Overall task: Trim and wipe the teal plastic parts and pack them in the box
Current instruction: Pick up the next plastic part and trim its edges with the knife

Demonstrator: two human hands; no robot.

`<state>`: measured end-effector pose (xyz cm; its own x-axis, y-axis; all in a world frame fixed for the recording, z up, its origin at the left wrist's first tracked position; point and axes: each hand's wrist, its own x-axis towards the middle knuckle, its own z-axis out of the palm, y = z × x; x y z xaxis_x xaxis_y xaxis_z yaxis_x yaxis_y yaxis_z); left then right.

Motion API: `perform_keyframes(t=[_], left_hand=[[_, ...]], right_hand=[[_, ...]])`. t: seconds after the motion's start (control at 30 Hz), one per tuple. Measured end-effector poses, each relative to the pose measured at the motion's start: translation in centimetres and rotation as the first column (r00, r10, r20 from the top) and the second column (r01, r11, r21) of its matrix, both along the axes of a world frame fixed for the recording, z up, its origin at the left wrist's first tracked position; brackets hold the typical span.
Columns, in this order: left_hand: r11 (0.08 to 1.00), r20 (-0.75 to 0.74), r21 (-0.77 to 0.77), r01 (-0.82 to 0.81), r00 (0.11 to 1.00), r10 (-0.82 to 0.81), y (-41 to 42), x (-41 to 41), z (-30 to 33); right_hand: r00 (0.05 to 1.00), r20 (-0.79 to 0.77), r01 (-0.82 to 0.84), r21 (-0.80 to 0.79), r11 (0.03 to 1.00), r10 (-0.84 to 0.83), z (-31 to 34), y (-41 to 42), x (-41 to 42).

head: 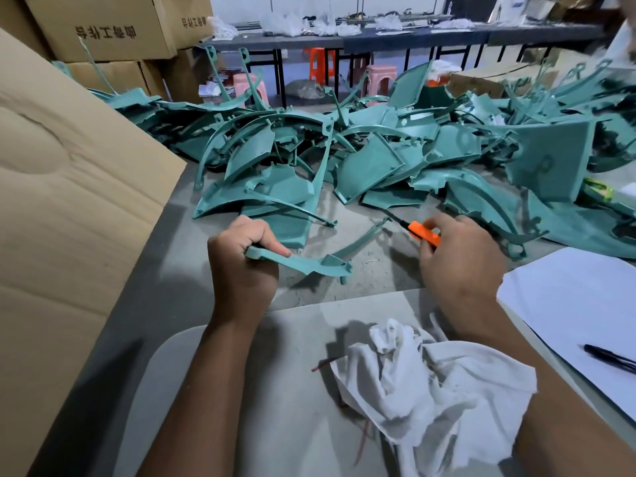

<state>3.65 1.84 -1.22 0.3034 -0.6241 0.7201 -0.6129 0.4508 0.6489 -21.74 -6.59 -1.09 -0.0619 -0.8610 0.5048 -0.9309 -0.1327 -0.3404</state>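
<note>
A person's left hand (241, 256) was closed in a fist around one end of a curved teal plastic part (303, 261), thumb lying along its top edge, the strip arcing out to the right above the grey worktable (375, 266). The left forearm rose straight from the bottom of the frame, wrist slightly bent back. The right hand (461, 259) was turned knuckles-up, its fingers curled round an orange-handled trimming knife (425, 233) whose dark tip pointed up and left, toward the far end of the held part but apart from it. The right forearm came in diagonally from the lower right corner, crossing over a crumpled white cloth (430, 383) that lay on a pale mat (275, 373) nearest the person.

Behind the hands, a tangled heap of teal parts (361, 156), panels and thin curved strips alike, spread across the table from left to right. A large cardboard box (69, 201) stood at the table's left edge, its flap leaning inward beside the left hand. To the right lay a sheet of white paper (578, 304) with a black pen (609, 358) resting on it. Further cardboard cartons (103, 25) were stacked at the rear left, and orange and pink plastic stools (378, 80) stood under a long table in the background.
</note>
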Motion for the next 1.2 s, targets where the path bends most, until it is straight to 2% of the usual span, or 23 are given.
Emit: perform_keyframes(t=[0.2, 0.43, 0.6, 0.7, 0.77, 0.83, 0.9, 1.0, 1.07, 1.13, 1.2], left_hand=[[0.990, -0.003, 0.095, -0.102, 0.995, 0.103, -0.4, 0.5, -0.6], [0.988, -0.044, 0.132, -0.085, 0.995, 0.091, -0.1, 0.6, -0.6], [0.979, -0.132, 0.201, 0.034, 0.991, -0.008, 0.1, 2.1, -0.4], [0.978, -0.074, 0.185, 0.099, 0.993, -0.087, 0.3, 2.5, 0.0], [0.974, 0.005, 0.179, 0.140, 0.990, -0.144, 0.4, 2.6, 0.2], [0.972, 0.061, 0.158, 0.177, 0.980, -0.188, 0.5, 2.6, 0.4], [0.975, 0.089, 0.146, 0.168, 0.979, -0.182, 0.7, 2.5, 0.6], [0.981, 0.112, 0.146, 0.130, 0.983, -0.147, 0.9, 2.4, 0.7], [0.982, 0.112, 0.153, 0.115, 0.985, -0.133, 0.8, 2.4, 0.4], [0.981, 0.096, 0.164, 0.101, 0.988, -0.118, 0.9, 2.6, 0.3], [0.980, 0.092, 0.173, 0.099, 0.989, -0.116, 0.9, 2.7, 0.2]], right_hand=[[0.982, -0.058, -0.179, 0.062, 0.982, 0.182, -0.3, 1.0, 0.8], [0.878, 0.014, -0.479, 0.057, 0.876, 0.479, -0.2, 2.2, 2.1], [0.730, 0.146, -0.684, 0.172, 0.709, 0.668, 0.8, 1.4, 0.4], [0.641, 0.222, -0.768, 0.189, 0.612, 0.735, 0.9, 1.0, -0.2], [0.607, 0.312, -0.794, 0.203, 0.573, 0.731, 0.7, 0.7, -0.5], [0.613, 0.372, -0.783, 0.170, 0.598, 0.697, 0.4, 0.5, -0.6], [0.663, 0.297, -0.741, 0.126, 0.660, 0.688, 0.2, 0.7, -0.2], [0.668, 0.102, -0.743, 0.151, 0.652, 0.737, 0.4, 1.4, 0.9], [0.627, 0.116, -0.776, 0.176, 0.606, 0.770, 0.7, 1.3, 0.6], [0.581, 0.217, -0.814, 0.184, 0.551, 0.784, 0.8, 1.1, 0.0], [0.597, 0.246, -0.802, 0.177, 0.571, 0.763, 0.8, 1.1, -0.2]])
